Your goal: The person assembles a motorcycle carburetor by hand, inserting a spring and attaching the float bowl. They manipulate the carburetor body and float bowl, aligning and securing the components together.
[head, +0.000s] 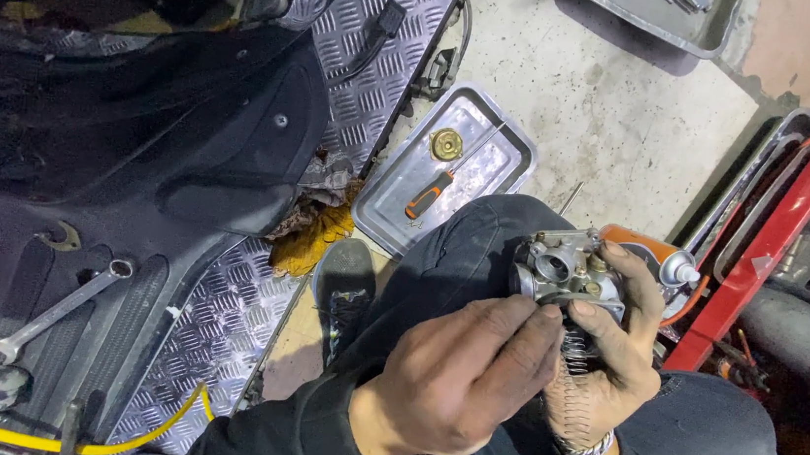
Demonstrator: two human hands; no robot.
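Right hand (611,346) gripping a small metal carburettor (564,273) from below and behind, fingers curling round its far side, grip clenched on the body. Left hand (465,377) reaching in from the near side, fingertips pressing at the lower part of the carburettor just above a coiled spring (573,351); impossible to tell whether this grip is closing on the spring or only touching it. Carburettor being held above the knee of dark trousers (483,235), its round bore facing the camera. Metal watch strap (584,451) circling the right wrist. Orange can with a pale nozzle (671,266) sitting just behind the right hand, partly hidden by it. Shoe (344,286) resting on the concrete floor (596,97) beside the knee. Shallow steel tray (396,222) lying on the floor near the knee, carrying a screwdriver with an orange and black handle (428,195) and a round brass-coloured cap (447,144), the two well apart from the hands. Yellowish rag (310,238) lying crumpled between tray and scooter footboard of chequered plate (217,328). Open-ended spanner (55,313) lying on the black panel at far left, yellow hose (107,441) running along the bottom edge. Red frame (781,234) standing at right, second tray (663,20) at the top edge.
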